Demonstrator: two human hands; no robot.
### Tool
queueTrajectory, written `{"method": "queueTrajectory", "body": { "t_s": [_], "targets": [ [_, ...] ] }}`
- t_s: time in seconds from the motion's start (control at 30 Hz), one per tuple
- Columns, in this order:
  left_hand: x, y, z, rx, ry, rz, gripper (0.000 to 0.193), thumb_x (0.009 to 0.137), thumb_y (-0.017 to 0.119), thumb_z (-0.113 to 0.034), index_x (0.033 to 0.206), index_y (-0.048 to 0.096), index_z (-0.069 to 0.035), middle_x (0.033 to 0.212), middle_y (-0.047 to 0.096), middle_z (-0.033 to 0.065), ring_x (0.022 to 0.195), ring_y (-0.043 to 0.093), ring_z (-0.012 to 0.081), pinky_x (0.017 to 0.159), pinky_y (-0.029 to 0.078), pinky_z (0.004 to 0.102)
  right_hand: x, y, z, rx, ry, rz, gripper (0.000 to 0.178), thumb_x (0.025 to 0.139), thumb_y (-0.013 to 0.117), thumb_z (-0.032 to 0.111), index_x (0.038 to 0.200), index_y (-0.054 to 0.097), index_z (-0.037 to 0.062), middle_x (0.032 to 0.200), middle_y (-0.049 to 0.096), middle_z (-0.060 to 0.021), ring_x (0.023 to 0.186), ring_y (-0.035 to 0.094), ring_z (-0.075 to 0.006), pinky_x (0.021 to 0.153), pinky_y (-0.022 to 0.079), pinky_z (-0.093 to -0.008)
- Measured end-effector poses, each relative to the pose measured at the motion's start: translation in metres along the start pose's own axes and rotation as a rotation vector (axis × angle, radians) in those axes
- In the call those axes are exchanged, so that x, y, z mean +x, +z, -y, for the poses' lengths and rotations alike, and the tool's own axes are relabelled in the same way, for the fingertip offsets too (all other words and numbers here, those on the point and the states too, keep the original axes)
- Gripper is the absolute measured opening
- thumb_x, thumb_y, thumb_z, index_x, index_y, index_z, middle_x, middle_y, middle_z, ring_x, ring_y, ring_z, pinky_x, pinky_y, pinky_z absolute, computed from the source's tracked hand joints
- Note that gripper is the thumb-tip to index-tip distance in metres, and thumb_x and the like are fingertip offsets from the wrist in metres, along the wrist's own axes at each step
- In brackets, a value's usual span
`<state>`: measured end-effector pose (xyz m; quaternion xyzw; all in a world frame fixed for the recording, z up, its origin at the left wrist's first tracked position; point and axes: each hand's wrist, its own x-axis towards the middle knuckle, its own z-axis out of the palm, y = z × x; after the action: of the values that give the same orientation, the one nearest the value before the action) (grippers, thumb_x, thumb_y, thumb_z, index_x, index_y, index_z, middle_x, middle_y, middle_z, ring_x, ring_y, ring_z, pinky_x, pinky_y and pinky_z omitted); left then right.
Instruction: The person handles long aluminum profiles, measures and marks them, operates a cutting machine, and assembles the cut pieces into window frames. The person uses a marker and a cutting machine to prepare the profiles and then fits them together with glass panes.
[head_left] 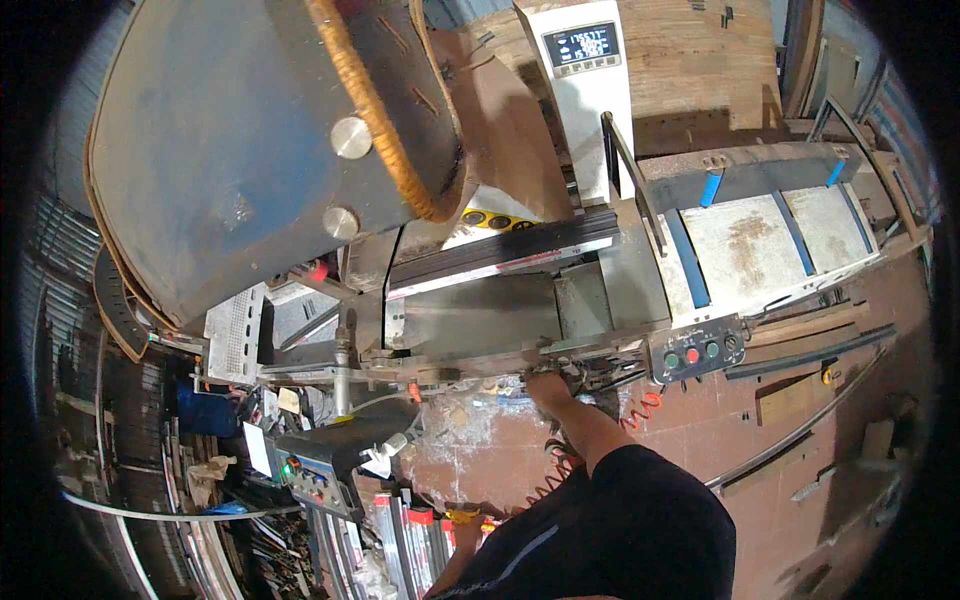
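My right hand [545, 391] reaches to the front edge of a large saw-like machine [480, 310], among small metal parts and hoses. Its fingertips are hard to make out there, so what they touch cannot be told. Low in the view, my left hand [466, 533] is closed around a small yellow object [462, 515] whose kind is unclear, beside several upright profiles [405, 540] with red and white labels. Dark long profiles [500, 255] lie side by side across the machine bed, with a pale lower edge facing me.
A big blue-grey guard [250, 150] overhangs the left. A white column with a display [588, 90] stands behind the bed. At right are a roller table [750, 250] and a button panel [698, 352]. A red coiled hose [640, 410] hangs near my right arm; another control box [315, 480] is lower left.
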<state>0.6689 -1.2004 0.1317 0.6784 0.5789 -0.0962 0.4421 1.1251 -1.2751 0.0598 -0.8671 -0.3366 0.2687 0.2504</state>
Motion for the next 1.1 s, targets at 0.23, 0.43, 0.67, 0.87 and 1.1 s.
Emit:
{"method": "queueTrajectory", "body": {
  "t_s": [0.23,0.43,0.67,0.87,1.1],
  "targets": [
    [0.018,0.029,0.004,-0.441,0.125,0.016,0.022,0.089,0.076,-0.021,0.099,0.072,-0.001,0.091,0.074,0.0083,0.086,0.071,0.0214,0.078,0.057,0.0385,-0.045,-0.014,-0.014,-0.478,-0.367,0.073,0.026,0.092,0.065,0.017,0.114,0.073,0.0060,0.114,0.072,-0.0165,0.111,0.069,-0.0340,0.094,0.058,-0.0483],
    [0.018,0.010,-0.015,-0.042,0.068,-0.007,0.023,0.087,0.075,-0.022,0.095,0.071,-0.001,0.087,0.073,0.0074,0.082,0.071,0.0211,0.076,0.058,0.0390,-0.048,-0.047,-0.024,-0.284,-0.372,0.167,0.026,0.099,0.060,0.022,0.116,0.069,0.0042,0.115,0.071,-0.0202,0.111,0.070,-0.0391,0.089,0.058,-0.0547],
    [0.021,0.010,-0.030,-0.137,0.082,-0.024,0.029,0.086,0.078,-0.022,0.105,0.069,-0.002,0.083,0.071,0.0061,0.071,0.069,0.0191,0.061,0.057,0.0355,-0.027,-0.047,-0.033,-0.278,-0.420,0.289,0.033,0.102,0.057,0.023,0.127,0.062,0.0024,0.097,0.073,-0.0250,0.093,0.075,-0.0427,0.081,0.061,-0.0574],
    [0.017,0.012,-0.033,-0.370,0.140,0.183,0.019,0.094,0.072,-0.020,0.087,0.075,-0.003,0.074,0.070,0.0023,0.062,0.063,0.0124,0.054,0.048,0.0321,0.017,-0.021,-0.022,-0.337,-0.422,0.009,0.030,0.099,0.056,0.020,0.119,0.067,0.0015,0.088,0.075,-0.0203,0.083,0.077,-0.0418,0.072,0.063,-0.0556],
    [0.008,0.008,-0.033,-0.201,0.019,0.016,0.024,0.094,0.070,-0.027,0.087,0.080,-0.006,0.076,0.072,0.0029,0.067,0.065,0.0162,0.063,0.051,0.0346,0.004,-0.018,-0.006,-0.347,-0.309,-0.039,0.028,0.093,0.060,0.018,0.115,0.068,0.0033,0.088,0.076,-0.0207,0.082,0.077,-0.0403,0.070,0.064,-0.0533]
  ]
}}
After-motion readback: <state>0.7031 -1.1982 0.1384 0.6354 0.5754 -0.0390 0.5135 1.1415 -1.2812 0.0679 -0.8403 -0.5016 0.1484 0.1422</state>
